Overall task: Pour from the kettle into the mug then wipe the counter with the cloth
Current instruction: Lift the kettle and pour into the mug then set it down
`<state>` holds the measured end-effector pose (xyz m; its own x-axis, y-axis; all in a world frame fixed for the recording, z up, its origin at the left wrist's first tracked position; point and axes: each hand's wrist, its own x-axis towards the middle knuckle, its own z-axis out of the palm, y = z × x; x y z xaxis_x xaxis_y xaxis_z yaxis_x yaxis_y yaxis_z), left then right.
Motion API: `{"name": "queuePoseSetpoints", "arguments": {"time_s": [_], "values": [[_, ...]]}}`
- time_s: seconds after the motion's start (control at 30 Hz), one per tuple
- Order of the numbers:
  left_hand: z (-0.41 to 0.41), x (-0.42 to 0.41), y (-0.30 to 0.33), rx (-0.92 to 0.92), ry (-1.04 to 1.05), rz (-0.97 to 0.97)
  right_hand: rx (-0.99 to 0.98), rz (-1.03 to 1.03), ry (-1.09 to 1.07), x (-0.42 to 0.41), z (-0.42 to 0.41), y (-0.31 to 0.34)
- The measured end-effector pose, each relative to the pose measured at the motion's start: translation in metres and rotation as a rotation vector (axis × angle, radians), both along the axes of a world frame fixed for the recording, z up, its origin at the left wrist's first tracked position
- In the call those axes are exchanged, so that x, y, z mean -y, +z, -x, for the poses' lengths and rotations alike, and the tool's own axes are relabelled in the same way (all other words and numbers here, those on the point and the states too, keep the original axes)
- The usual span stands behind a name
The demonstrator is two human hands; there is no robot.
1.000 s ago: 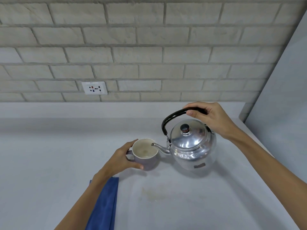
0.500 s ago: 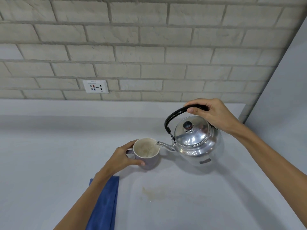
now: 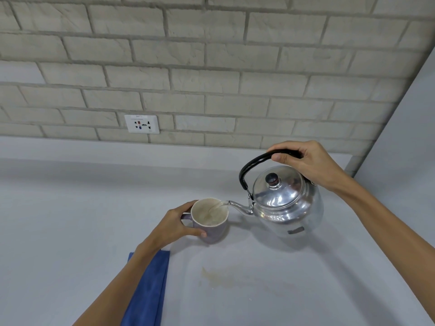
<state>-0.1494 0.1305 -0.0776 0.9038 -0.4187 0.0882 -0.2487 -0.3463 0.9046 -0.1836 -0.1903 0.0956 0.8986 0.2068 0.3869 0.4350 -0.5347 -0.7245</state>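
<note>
Right grip point(image 3: 310, 165) clasps kettle point(image 3: 284, 203) handle | left grip point(image 3: 174, 227) wraps mug point(image 3: 210, 220) | cloth point(image 3: 148, 290) partly under forearm, cut off below

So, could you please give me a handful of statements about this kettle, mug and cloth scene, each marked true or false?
1. The right hand grips the black arched handle of the shiny metal kettle. True.
2. The kettle's spout sends a thin stream into the lilac ceramic mug. True.
3. The left hand is wiping with the folded blue cloth. False: it steadies the mug, and the cloth lies flat on the grey counter under the forearm.
4. The kettle's lid is off. False: the lid with its dark knob sits in place.
5. A brownish stain marks the counter nearer the person than the mug. True.
</note>
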Motion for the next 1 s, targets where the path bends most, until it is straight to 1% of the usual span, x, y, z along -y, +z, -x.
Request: {"name": "queuePoseSetpoints", "arguments": {"time_s": [0.5,1.0], "values": [[-0.001,0.0,-0.001,0.022,-0.005,0.001,0.034,0.08,-0.014,0.0,-0.004,0.015],[-0.002,0.001,-0.001,0.03,-0.003,-0.007,0.046,0.107,-0.024,-0.003,-0.002,0.022]]}}
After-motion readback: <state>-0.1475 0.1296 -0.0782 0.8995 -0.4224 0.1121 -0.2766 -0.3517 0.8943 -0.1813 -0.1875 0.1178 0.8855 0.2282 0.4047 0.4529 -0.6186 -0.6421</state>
